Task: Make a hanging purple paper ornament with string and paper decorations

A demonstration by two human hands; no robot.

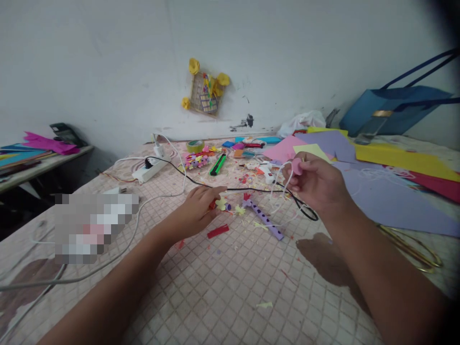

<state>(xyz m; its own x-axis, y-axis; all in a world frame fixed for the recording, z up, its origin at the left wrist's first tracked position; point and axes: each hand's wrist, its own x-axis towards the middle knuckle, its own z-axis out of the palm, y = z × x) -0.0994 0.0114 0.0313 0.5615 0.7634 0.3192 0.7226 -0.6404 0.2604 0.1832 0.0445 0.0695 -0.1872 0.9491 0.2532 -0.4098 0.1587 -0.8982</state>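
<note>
My right hand point(316, 184) is raised above the table, thumb and fingers pinching a small pink piece point(296, 166) that looks like foam or paper. White string point(282, 179) loops down from it toward the tabletop. My left hand point(201, 206) rests low over the table with its fingers stretched to the right, beside a pale yellow flower cutout point(221, 203). Another yellow flower point(240, 210) lies a little further right. Between my hands is a purple strip with dark dots point(266, 220). A red strip point(218, 231) lies just below my left hand.
A black cable point(247, 190) crosses the table from a white power strip point(153, 167). Behind it are a green cutter point(217, 164), tape point(195, 146), a white glue gun point(266, 172) and scraps. Coloured sheets point(388, 196) and gold wire loops point(413, 247) lie right; a blue bag point(388, 108) stands behind.
</note>
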